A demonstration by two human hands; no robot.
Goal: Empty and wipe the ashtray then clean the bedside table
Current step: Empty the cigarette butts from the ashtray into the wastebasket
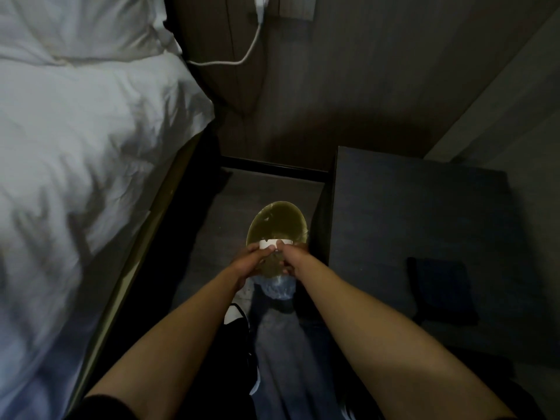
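A small white ashtray (268, 244) is held low over a bin lined with a yellowish bag (277, 221) on the floor between the bed and the bedside table. My left hand (250, 263) grips its left side. My right hand (289, 257) pinches its right rim, thumb on top. Only the ashtray's far rim shows; the rest is hidden by my fingers. The dark bedside table (409, 207) stands to the right, and a dark folded cloth (439, 287) lies on its near part.
A bed with white duvet (75, 147) fills the left side, its dark frame edge running beside my left arm. A white cable (242, 56) hangs on the wall behind. My legs and a shoe (236, 316) are below the bin, with crumpled clear plastic (277, 287) under my hands.
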